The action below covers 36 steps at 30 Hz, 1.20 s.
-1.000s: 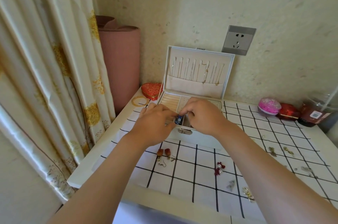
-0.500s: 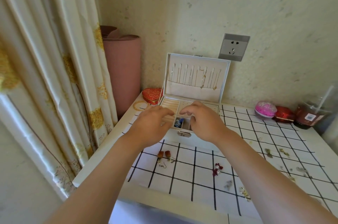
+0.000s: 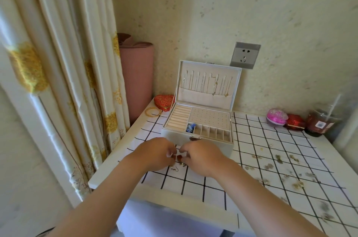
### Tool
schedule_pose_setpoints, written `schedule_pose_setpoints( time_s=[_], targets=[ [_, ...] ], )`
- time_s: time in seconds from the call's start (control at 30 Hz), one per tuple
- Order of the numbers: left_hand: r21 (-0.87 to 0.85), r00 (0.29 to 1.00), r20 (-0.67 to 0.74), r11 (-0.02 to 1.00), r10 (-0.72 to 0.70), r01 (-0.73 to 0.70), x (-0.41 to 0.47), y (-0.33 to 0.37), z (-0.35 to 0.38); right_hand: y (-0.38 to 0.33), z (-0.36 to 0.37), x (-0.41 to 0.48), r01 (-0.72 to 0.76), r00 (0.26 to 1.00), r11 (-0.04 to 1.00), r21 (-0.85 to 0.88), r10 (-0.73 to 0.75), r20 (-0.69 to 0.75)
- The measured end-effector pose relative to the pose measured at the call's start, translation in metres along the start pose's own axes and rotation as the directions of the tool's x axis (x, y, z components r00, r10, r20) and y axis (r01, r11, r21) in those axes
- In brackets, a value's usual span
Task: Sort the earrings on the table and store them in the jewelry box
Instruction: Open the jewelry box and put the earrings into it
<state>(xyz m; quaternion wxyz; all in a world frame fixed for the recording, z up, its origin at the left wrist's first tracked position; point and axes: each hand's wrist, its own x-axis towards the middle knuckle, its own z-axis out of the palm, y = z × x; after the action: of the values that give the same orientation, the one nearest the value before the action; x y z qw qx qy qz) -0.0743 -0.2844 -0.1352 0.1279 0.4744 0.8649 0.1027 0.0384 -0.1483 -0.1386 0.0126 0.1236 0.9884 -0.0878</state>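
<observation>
A second ago our hands were up over the jewelry box [image 3: 222, 145]. Now the blue earrings [image 3: 191, 127] lie in the leftmost small compartment of its near row, and both hands have dropped to the worktop [image 3: 193, 184] just in front of the box. We take that to mean one pair is stored and the next is being picked up.

Our left hand [image 3: 155, 154] and right hand [image 3: 202, 156] are curled in toward each other, knuckles up. Their fingertips pinch the red earrings [image 3: 178, 157], which show between them. One wire hook trails just near of the fingers, and we cannot tell whether the pair is off the cloth yet.

Many other earrings [image 3: 279, 158] are scattered well to the right, unsorted.
</observation>
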Motion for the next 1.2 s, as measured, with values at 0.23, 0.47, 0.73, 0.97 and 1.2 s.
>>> schedule_pose_setpoints(
  time_s=[0.23,0.47,0.73,0.97,1.2],
  targets=[
    [-0.052,0.999,-0.034,0.998,-0.026,0.025,0.000,-0.002,0.000,-0.007,0.007,0.004,-0.022,0.999,0.997,0.072,0.024,-0.023],
    [-0.396,0.986,-0.165,0.913,0.031,-0.095,0.009,-0.008,-0.024,0.013,-0.033,0.008,-0.113,0.980,0.860,0.498,0.178,-0.084],
    [-0.671,0.929,-0.369,0.699,-0.027,-0.246,0.040,0.028,-0.037,0.045,-0.060,0.011,-0.066,0.855,0.654,0.754,0.427,-0.295],
    [-0.508,0.949,-0.316,0.847,-0.013,-0.158,0.068,0.039,-0.025,0.058,-0.056,0.022,-0.007,0.811,0.654,0.757,0.447,-0.379],
    [-0.326,0.956,-0.294,0.941,-0.009,-0.091,0.071,0.035,-0.016,0.063,-0.050,0.037,-0.019,0.844,0.704,0.710,0.392,-0.365]
  ],
)
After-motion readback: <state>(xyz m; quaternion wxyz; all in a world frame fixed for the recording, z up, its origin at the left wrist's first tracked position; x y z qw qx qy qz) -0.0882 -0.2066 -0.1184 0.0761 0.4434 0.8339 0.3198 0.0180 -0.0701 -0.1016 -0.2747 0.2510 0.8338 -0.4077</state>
